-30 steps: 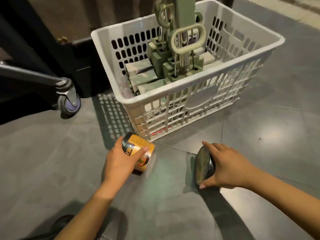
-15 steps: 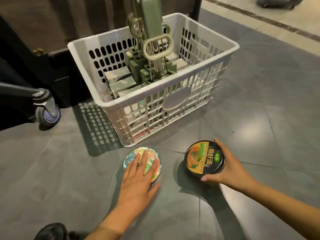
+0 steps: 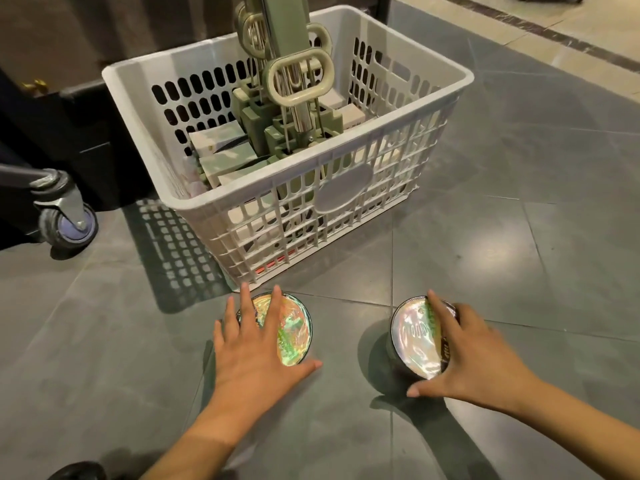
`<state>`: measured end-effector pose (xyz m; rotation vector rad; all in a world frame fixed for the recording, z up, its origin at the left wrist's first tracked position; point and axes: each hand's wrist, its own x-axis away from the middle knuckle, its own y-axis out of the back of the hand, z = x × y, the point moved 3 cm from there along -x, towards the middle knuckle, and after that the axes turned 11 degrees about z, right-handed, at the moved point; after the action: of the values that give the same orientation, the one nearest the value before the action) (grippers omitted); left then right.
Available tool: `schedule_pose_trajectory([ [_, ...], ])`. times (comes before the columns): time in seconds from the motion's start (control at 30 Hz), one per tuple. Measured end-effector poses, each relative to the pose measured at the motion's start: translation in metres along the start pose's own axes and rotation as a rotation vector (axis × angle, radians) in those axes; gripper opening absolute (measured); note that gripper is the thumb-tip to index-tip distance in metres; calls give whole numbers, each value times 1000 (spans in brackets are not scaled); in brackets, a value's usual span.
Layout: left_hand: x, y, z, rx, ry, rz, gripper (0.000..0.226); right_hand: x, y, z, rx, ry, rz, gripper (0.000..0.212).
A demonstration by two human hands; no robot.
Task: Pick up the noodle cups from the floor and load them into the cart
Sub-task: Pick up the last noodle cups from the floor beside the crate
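Observation:
Two noodle cups stand on the grey tiled floor in front of the white plastic cart basket. The left noodle cup has a shiny, colourful lid, and my left hand lies flat on it with fingers spread and straight. The right noodle cup has a dark side wall and a glaring lid, tilted slightly toward the left. My right hand holds it, fingers across the lid's right side and thumb at its near edge. Both cups are outside the basket, a short way from its front corner.
Inside the basket are a green telescopic handle frame and several pale boxes. A caster wheel of a dark trolley stands at the left. The tip of a dark shoe shows at the bottom left. Lighter flooring lies at the far right.
The left cup went from lying on its side to upright under my flat left hand. My right hand turned its cup from edge-on to lid-up and lowered it toward the floor.

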<state>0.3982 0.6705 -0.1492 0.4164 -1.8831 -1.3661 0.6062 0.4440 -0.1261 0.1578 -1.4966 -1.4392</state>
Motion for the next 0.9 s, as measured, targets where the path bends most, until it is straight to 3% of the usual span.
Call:
schedule_pose_trajectory([
  [0.37,-6,21,-9,97,70,-14,110,-26,22,62,-91,230,-110,124],
  [0.57,-3,42,-8,152,-49,-170,104,-37,38,84,-162,287,-111,125],
  [0.67,19,53,-9,195,4,-137,104,-24,45,91,-190,251,-75,125],
  [0.9,76,52,-24,238,172,107,105,27,39,107,-297,197,54,121],
])
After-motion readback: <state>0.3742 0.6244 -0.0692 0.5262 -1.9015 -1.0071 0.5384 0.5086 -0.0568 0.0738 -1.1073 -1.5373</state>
